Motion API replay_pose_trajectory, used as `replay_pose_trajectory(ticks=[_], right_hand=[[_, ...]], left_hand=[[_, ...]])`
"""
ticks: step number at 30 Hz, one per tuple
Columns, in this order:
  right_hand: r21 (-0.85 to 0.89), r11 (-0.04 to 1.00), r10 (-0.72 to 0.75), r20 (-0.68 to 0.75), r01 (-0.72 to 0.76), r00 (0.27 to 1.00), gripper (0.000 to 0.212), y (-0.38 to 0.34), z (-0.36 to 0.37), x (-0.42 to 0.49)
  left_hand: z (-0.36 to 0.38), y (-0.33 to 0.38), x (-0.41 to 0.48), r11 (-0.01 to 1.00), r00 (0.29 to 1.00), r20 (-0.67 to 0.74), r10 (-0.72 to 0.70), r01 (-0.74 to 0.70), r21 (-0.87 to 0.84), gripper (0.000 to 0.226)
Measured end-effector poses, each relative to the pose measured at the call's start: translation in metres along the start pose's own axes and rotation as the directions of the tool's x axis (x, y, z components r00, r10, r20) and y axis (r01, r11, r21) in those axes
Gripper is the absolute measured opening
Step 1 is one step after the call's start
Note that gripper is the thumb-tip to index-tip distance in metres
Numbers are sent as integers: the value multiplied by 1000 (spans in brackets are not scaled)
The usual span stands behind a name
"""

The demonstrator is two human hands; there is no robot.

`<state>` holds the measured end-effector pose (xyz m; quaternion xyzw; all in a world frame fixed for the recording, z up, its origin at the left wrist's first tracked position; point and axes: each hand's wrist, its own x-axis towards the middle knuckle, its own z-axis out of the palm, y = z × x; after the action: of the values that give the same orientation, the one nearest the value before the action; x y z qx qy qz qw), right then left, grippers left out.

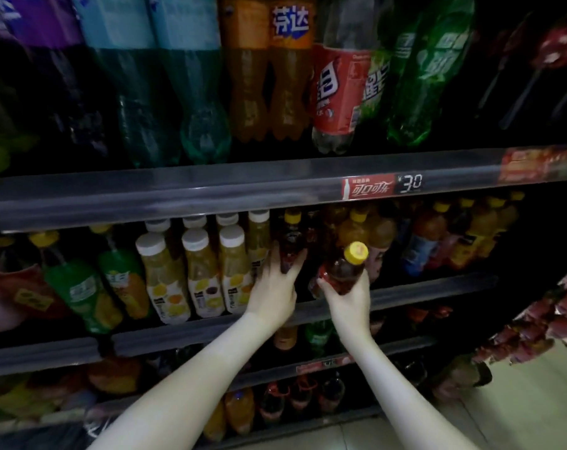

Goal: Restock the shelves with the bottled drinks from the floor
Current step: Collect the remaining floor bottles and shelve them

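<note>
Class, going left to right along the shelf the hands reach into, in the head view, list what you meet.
Green-labelled bottles → white-capped juice bottles → left hand gripping a dark bottle → right hand holding a yellow-capped bottle → blue-labelled bottle.

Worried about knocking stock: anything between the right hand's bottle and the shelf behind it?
Nothing visible, though the slot behind is dark. The left hand grips a dark bottle just left of the yellow-capped bottle in the right hand; orange bottles stand to its right.
</note>
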<state>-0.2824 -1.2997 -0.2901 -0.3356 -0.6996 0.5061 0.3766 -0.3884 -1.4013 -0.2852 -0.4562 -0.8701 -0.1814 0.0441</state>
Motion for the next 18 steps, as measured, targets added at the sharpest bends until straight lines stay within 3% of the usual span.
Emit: replay_pose_trajectory(ticks=[7,10,13,16,18], right_hand=[[-211,971,-62,220,109,974,58,18,20,39],[-368,918,-67,222,147,973,64,17,25,45],[-587,758,-222,177,284,959,80,10,23,44],[-711,548,-468,175,440,866,102,13,18,49],[-743,423,-540,253,518,803,110,15,16,53]], left_hand=[[14,13,13,993,994,-20,-112,111,-52,82],[19,15,11,988,990,15,-138,138,-72,79],[21,16,11,981,986,3,-167,167,-98,76],[19,22,13,976,980,-23,-196,192,-105,72],[18,25,14,975,979,-20,-203,200,-97,71]])
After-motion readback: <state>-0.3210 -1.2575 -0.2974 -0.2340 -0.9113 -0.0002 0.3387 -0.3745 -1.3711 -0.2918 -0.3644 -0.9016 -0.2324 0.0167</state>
